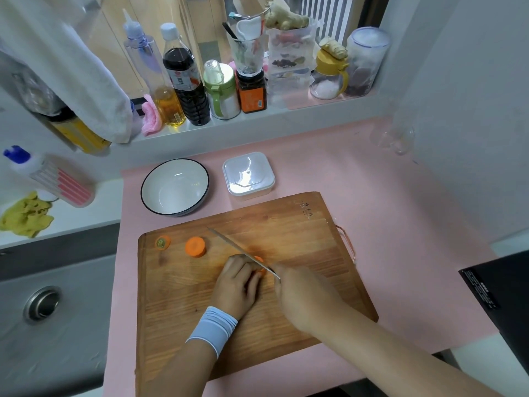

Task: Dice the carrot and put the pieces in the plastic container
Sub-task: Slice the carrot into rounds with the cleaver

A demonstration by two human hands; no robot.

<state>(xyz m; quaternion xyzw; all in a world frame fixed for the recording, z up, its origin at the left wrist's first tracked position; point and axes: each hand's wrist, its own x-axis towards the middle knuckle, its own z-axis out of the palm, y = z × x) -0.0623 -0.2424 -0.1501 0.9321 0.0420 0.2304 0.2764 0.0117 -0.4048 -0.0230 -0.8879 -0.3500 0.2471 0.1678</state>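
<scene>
My left hand (234, 285) is near the middle of the board (300, 239), fingers curled down over the carrot (259, 259) and pinning it to the wood; only a sliver of orange shows past my knuckles. My right hand (303, 296), just beside it, is closed round the handle of the knife (237, 249), whose blade lies across the carrot and points toward the board's far left. A thick chunk (195, 247) sits on the board's left part, and the stem end (163, 242) lies nearer its left edge, both apart from my hands.

I judge the carrot to be stiff, dense and light. Being round, it will want to roll, and its cut faces may be damp, so I'd set each piece flat side down, hold it from above with my fingertips tucked back, and pick up the dice by pinching or scooping.

The container (248, 174) stands just beyond the board's far edge, seemingly with its lid on, and a bowl (174, 187) is beside it.

A stamped mark (307, 210) at the board's far right corner is too blurred to read, and so are the bottle labels on the sill beyond.
</scene>
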